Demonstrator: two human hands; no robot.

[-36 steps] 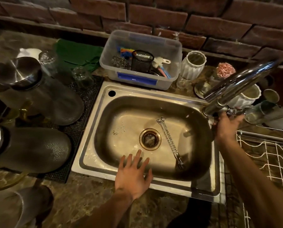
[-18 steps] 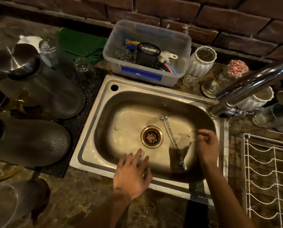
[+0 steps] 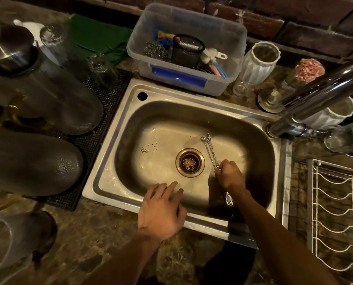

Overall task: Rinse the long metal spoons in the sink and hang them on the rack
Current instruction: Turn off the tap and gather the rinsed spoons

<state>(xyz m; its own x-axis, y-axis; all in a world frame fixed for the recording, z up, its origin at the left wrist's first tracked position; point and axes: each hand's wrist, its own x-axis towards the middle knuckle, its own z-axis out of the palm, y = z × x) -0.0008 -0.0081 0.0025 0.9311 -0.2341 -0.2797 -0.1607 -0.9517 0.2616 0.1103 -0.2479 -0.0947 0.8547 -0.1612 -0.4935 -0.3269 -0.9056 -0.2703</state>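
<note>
Spoons [image 3: 211,153] lie on the sink [image 3: 118,128] floor beside the drain, right hand [image 3: 229,175] curling round their middle. Left hand [image 3: 161,210] rests spread on the rim. Grip both firmly, lift level.

text: none legible | plastic bin [image 3: 231,50]: blue label [image 3: 178,76] carries no readable print

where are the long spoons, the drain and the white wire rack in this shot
long spoons [image 3: 211,153], head view, on the twisted handles above the right hand
drain [image 3: 190,162], head view, on the strainer centre
white wire rack [image 3: 335,202], head view, on a wavy wire
</note>
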